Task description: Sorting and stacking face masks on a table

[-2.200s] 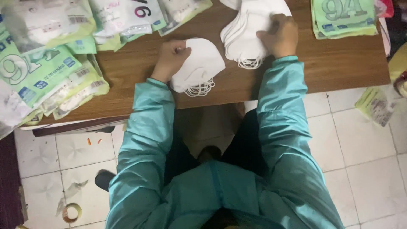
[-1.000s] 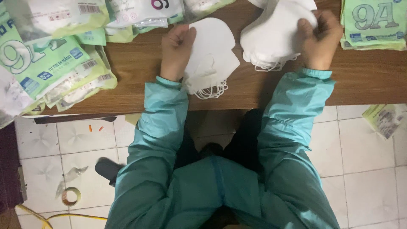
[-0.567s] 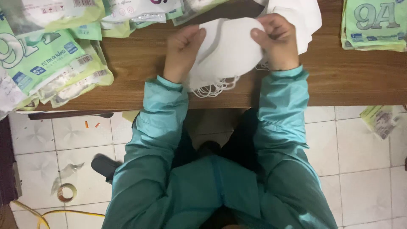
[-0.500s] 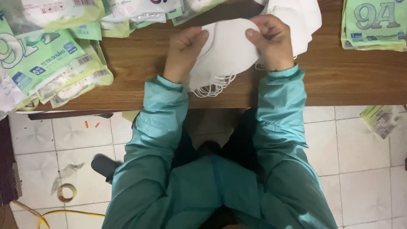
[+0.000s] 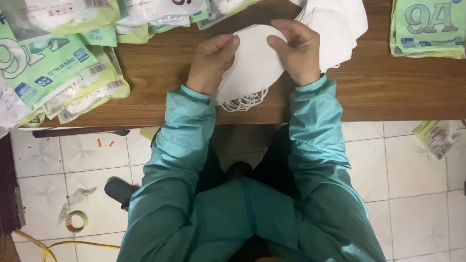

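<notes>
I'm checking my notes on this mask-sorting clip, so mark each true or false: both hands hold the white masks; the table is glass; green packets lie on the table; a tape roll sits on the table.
1. Both the left hand and right hand hold the white masks: true.
2. The table is glass: false, brown wood.
3. Green packets lie on the table: true.
4. The tape roll sits on the table: false, on the tiled floor.

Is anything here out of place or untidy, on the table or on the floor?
Yes. On the floor, a green packet lies right of the table, and a tape roll and small scraps lie at the left. Both hands, left hand and right hand, hold the white masks.
</notes>
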